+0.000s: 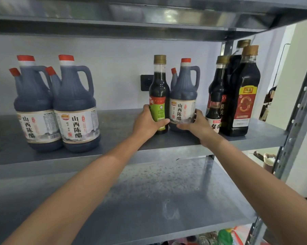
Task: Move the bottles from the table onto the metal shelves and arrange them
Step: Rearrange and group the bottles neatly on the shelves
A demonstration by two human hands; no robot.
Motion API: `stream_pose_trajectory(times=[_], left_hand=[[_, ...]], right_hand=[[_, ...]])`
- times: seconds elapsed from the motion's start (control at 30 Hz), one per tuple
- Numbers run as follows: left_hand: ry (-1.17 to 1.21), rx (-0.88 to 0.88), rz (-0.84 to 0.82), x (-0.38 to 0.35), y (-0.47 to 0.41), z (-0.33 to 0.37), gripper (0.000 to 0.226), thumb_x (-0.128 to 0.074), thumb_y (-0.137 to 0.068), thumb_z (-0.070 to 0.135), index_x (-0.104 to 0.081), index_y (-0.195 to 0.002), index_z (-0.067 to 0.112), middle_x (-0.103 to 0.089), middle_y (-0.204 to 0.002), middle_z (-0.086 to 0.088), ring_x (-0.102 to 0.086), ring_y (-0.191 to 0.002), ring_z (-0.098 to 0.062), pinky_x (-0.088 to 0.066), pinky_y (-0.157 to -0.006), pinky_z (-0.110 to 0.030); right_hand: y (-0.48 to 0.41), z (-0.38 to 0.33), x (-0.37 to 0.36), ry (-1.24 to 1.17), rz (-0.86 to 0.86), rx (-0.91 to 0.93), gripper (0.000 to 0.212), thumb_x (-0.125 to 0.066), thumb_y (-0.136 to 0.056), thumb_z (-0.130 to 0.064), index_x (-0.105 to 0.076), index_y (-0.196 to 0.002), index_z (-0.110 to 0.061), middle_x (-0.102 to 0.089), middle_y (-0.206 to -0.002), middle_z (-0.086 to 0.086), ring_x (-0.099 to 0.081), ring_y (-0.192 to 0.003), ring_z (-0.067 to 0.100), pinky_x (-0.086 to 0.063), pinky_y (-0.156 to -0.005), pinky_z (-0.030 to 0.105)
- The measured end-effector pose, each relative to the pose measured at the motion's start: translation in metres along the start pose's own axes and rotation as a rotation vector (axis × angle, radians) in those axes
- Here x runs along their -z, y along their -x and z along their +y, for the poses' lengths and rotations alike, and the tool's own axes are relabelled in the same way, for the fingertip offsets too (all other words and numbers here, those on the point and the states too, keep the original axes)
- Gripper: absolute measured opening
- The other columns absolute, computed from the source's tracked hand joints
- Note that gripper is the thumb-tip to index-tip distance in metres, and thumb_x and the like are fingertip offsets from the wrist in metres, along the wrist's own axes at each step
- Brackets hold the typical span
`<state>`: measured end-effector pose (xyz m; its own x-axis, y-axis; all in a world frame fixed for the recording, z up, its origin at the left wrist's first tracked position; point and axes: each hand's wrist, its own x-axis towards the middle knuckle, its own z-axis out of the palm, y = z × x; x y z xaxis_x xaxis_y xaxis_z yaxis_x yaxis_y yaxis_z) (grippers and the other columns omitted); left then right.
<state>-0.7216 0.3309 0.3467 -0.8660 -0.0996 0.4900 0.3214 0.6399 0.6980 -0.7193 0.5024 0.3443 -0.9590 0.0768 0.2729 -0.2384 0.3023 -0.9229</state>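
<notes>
Grey metal shelving against a pale wall, with a dark socket plate [145, 83] behind the bottles. Standing upright on the middle shelf [124, 121]: a slim green-label bottle [159, 92] and, touching it on the right, a handled vinegar jug [183, 101]. Gripping the slim bottle low down with the left hand [146, 122], fingers curled round the far side, thumb across the label. Clasping the foot of the jug with the right hand [197, 124], thumb along the lower front, fingers round the right side. Judging by the task, settling this pair into the row.

Keep both bases flat on the metal and slide rather than lift. Hold low, as now, to prevent tipping. Move the pair as one, or release one first, to avoid knocking them together. Mind the tall dark bottles [237, 96] just beside the right hand, and leave room for the knuckles. Turn labels forward before letting go.

As for looks, slim bottle: dark liquid, gold cap, red band above a green label. Jug: bluish translucent plastic with dark contents, red cap over a white collar, loop handle on the right, small red-tipped spout on the left, white label with large black characters. Same pattern as the two matching jugs [76, 96] well apart at the left end.
</notes>
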Motion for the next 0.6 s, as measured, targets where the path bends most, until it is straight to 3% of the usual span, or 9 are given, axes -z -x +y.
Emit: stream_pose_trajectory(times=[0.23, 0.4, 0.5, 0.6], left_hand=[[0.124, 0.032, -0.037, 0.006, 0.005, 0.001, 0.067, -0.076, -0.076, 0.028, -0.037, -0.128, 0.012, -0.056, -0.126, -0.006, -0.056, -0.113, -0.023, -0.046, -0.086, -0.029], [0.326, 0.102, -0.168, 0.015, 0.007, -0.003, 0.062, -0.073, -0.08, 0.018, -0.039, -0.132, 0.018, -0.054, -0.132, -0.004, -0.053, -0.119, -0.02, -0.044, -0.097, -0.034], [0.371, 0.111, -0.206, 0.017, 0.008, -0.001, 0.062, -0.071, -0.082, 0.021, -0.039, -0.134, 0.018, -0.053, -0.132, -0.002, -0.051, -0.119, -0.017, -0.042, -0.1, -0.035], [0.406, 0.119, -0.218, 0.016, 0.01, 0.002, 0.057, -0.067, -0.085, 0.023, -0.039, -0.135, 0.017, -0.053, -0.132, -0.002, -0.05, -0.12, -0.017, -0.04, -0.102, -0.034]], right_hand=[[0.005, 0.0, 0.004, -0.043, -0.041, 0.046, 0.075, -0.079, -0.069, -0.005, -0.041, -0.133, -0.012, -0.054, -0.131, 0.004, -0.049, -0.107, 0.01, -0.041, -0.093, 0.025], [0.002, 0.005, 0.005, 0.005, -0.092, 0.045, 0.109, -0.086, -0.03, -0.047, -0.042, -0.127, -0.025, -0.05, -0.128, 0.005, -0.053, -0.115, 0.018, -0.045, -0.101, 0.041], [0.004, 0.002, 0.006, -0.008, -0.123, 0.036, 0.104, -0.088, -0.038, -0.044, -0.039, -0.127, -0.023, -0.05, -0.128, 0.004, -0.051, -0.116, 0.017, -0.045, -0.101, 0.039], [0.004, 0.002, 0.007, -0.065, -0.161, 0.028, 0.089, -0.087, -0.06, -0.023, -0.034, -0.132, -0.016, -0.053, -0.127, -0.001, -0.051, -0.113, 0.013, -0.045, -0.092, 0.028]])
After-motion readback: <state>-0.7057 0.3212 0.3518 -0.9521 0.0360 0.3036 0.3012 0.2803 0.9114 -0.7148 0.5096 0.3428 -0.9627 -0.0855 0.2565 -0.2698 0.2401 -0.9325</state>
